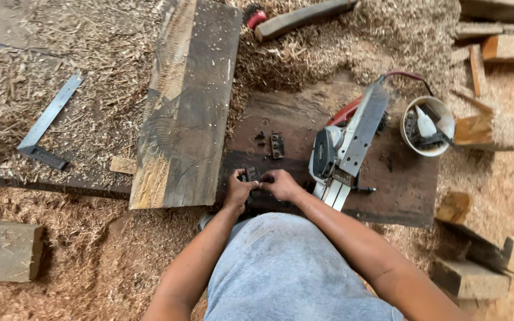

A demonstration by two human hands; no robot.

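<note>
My left hand (237, 190) and my right hand (279, 184) meet over the near edge of a dark wooden board (400, 184). Together they pinch a small dark metal part (251, 174), which my fingers largely cover. A similar small metal plate (276, 145) and a few tiny dark bits lie on the board just beyond. An electric hand planer (346, 142) lies upturned on the board to the right of my right hand, its metal sole facing up.
A thick weathered plank (185, 101) lies to the left. A metal try square (49, 122) rests in the shavings at far left. A white bowl (428, 126) holds small parts at right. Wood offcuts (4, 249) and blocks surround the spot; sawdust covers the ground.
</note>
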